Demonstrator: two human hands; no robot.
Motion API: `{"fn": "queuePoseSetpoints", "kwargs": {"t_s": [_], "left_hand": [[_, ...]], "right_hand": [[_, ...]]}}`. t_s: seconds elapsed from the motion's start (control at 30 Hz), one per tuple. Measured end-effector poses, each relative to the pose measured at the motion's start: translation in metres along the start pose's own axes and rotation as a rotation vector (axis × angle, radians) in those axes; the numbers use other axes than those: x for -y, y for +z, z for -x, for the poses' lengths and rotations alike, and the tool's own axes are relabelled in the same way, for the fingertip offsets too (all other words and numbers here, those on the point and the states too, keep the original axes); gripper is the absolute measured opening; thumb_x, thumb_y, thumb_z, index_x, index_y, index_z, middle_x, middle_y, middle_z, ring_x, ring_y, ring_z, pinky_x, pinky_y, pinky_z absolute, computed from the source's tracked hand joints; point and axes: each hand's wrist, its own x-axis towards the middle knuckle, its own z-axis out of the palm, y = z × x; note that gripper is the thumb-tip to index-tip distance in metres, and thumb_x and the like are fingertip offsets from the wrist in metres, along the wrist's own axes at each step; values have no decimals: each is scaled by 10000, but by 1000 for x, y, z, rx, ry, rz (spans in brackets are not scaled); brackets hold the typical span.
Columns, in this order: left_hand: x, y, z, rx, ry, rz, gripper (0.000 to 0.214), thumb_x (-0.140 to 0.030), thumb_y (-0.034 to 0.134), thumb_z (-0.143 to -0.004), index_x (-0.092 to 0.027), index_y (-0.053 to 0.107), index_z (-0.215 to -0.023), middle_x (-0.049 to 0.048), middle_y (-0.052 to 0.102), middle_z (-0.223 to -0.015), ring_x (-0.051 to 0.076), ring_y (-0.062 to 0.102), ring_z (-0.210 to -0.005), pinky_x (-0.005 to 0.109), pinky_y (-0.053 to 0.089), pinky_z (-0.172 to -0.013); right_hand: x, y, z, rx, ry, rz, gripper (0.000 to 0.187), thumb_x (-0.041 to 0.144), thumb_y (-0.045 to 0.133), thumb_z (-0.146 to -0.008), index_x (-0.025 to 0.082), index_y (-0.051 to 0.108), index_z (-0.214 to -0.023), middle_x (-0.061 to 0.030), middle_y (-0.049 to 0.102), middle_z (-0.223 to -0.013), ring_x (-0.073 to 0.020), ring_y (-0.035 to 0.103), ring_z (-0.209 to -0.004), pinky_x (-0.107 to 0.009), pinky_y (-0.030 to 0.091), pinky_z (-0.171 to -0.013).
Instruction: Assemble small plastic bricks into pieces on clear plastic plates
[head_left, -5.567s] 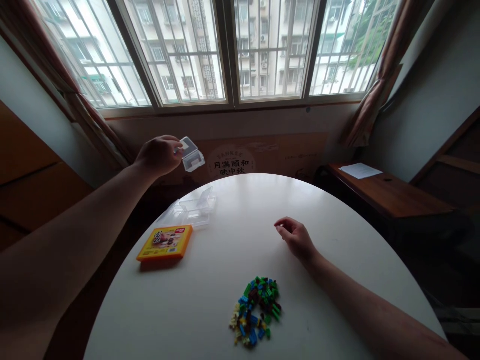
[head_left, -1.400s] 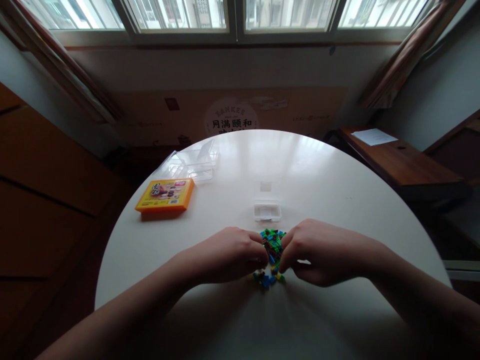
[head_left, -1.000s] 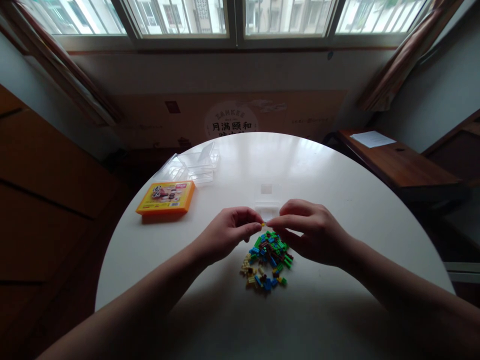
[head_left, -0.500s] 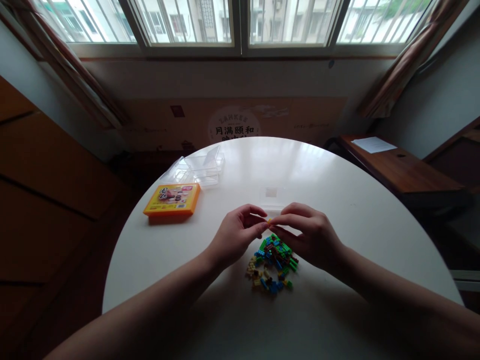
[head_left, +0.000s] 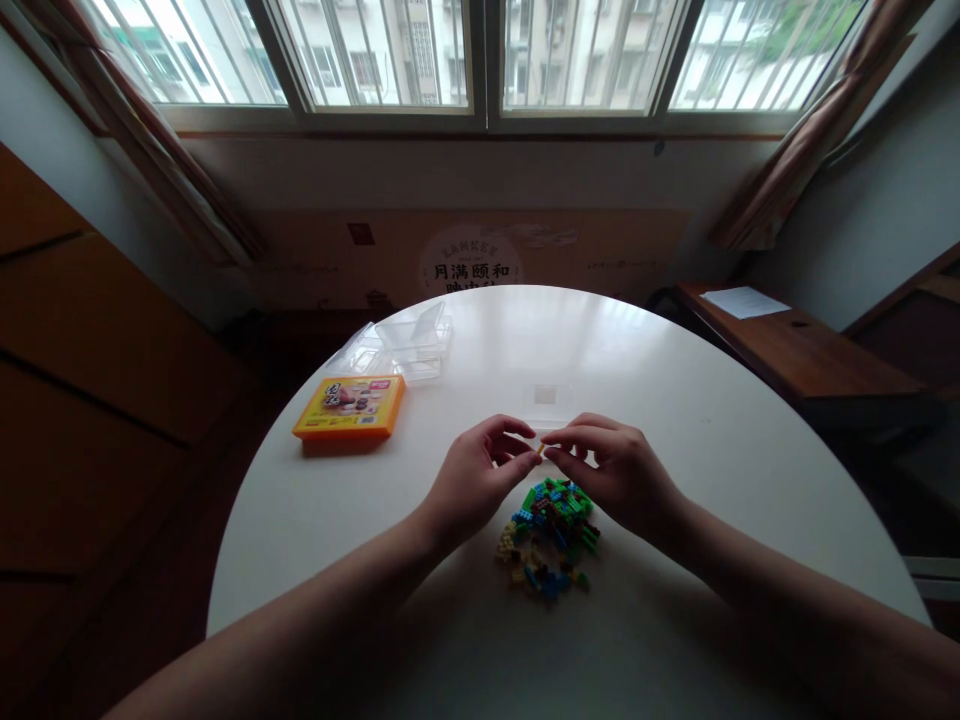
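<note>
A small yellow building brick is pinched between the fingertips of both hands, just above the table. My left hand is closed on its left side, with thumb and forefinger together. From the right, my right hand grips it with thumb and fingers. The brick is tiny and partly covered, so its exact shape cannot be made out. Right below my hands lies a loose pile of small building bricks in green, blue, brown and tan. Just beyond my fingers lies a clear plastic container, partly hidden by them.
On the left of the round white table lies an orange-yellow box with a printed label. Clear plastic trays are behind it. A wooden desk with a white paper stands right of the table.
The view has tilted slightly, shifting everything lower in the picture. My right fingers have closed in around the yellow brick, which shows more upright between the fingertips.
</note>
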Motion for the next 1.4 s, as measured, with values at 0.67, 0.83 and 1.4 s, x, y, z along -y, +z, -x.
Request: {"fn": "queuePoseSetpoints", "kwargs": {"t_s": [0.67,0.83,1.4], "left_hand": [[22,-21,-22,-106,243,-691,154,-244,645,-837,-227,704,-978,41,703,-1014,234,603,-1005,421,472,-932],[30,-12,-27,-49,261,-736,265,-258,664,-824,-239,689,-1088,41,683,-1174,250,580,-1114,447,439,-999],[17,-13,-14,25,188,-707,291,-219,671,-792,-205,673,-1082,60,712,-1055,252,597,-1042,438,473,-954]], "right_hand": [[-28,-9,-22,157,334,249,160,346,640,-811,251,766,-839,-6,703,-742,-156,585,-663,-284,414,-614],[-23,-3,-27,278,349,374,187,376,623,-809,273,775,-843,-7,732,-806,-177,621,-721,-286,412,-620],[-13,-16,-14,356,92,348,270,193,560,-812,285,757,-972,4,673,-843,-119,584,-673,-250,412,-627]]}}
